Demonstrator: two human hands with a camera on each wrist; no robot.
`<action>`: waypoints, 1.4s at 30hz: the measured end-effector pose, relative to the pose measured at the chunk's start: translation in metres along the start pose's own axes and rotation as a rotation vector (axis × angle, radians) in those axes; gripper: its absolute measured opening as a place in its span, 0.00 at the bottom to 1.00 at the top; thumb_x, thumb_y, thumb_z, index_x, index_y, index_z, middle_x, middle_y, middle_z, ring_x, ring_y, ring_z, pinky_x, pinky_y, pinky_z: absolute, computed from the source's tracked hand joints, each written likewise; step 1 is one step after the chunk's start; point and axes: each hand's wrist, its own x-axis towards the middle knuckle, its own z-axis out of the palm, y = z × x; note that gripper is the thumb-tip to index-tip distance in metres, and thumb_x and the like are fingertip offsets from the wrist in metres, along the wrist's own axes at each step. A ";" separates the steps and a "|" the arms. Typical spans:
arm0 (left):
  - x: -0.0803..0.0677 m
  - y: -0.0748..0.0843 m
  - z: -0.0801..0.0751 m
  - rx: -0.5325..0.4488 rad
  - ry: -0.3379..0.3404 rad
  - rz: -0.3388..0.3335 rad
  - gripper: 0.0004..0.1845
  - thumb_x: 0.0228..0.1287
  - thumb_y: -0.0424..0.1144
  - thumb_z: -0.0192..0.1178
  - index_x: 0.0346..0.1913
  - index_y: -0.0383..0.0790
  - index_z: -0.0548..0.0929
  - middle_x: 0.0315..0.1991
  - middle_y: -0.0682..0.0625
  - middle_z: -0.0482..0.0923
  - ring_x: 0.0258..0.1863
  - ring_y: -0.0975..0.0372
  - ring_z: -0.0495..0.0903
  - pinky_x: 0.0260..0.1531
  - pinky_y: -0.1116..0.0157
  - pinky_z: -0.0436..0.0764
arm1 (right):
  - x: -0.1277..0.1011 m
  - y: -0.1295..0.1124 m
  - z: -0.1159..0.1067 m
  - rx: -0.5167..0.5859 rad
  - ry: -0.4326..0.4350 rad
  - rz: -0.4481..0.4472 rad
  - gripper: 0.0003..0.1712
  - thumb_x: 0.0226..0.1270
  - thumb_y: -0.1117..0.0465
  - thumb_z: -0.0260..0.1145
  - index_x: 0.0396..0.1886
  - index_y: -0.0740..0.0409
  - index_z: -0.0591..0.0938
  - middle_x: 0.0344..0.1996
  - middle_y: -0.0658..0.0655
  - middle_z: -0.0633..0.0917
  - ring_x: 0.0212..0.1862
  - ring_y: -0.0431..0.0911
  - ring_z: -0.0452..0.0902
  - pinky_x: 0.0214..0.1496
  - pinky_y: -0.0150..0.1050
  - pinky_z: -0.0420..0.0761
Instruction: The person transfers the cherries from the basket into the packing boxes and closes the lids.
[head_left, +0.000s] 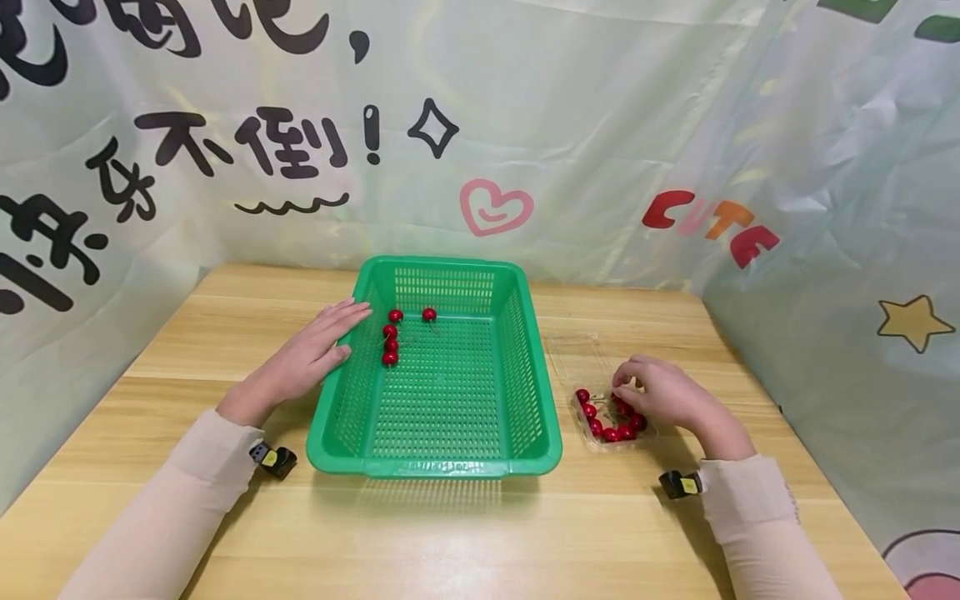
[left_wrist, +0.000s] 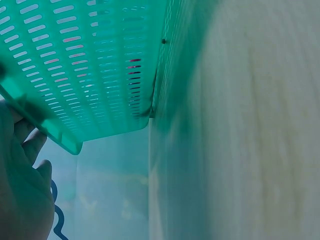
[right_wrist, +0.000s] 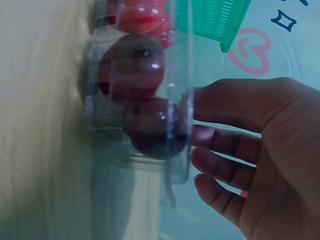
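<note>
Reaching into the clear tray [head_left: 600,417], the right hand [head_left: 663,393] curls its fingers over a cherry [head_left: 626,408]. Small, smooth and easily bruised, it probably wants a light pinch. Left hand [head_left: 315,354] lies flat against the basket [head_left: 450,462].

The head view looks forward and down from above the near edge of the table [head_left: 465,533], taking in the whole basket [head_left: 438,467] at mid distance, with a hand on either side of it. The left wrist view sits low, just left of the basket [left_wrist: 90,65], very close, looking along its slotted side wall toward the backdrop. The right wrist view sits low to the right of the basket [right_wrist: 217,20], pressed close against the clear tray [right_wrist: 175,100], looking past it toward the backdrop. All three views share the basket; head and right wrist also share the tray [head_left: 600,437].
</note>
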 end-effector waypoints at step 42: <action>0.000 -0.001 0.000 -0.001 0.004 0.015 0.27 0.76 0.39 0.46 0.74 0.35 0.61 0.73 0.39 0.58 0.74 0.43 0.48 0.73 0.47 0.44 | 0.069 -0.084 -0.071 -0.113 0.075 -0.327 0.14 0.68 0.57 0.65 0.50 0.58 0.81 0.46 0.54 0.81 0.50 0.51 0.77 0.54 0.50 0.77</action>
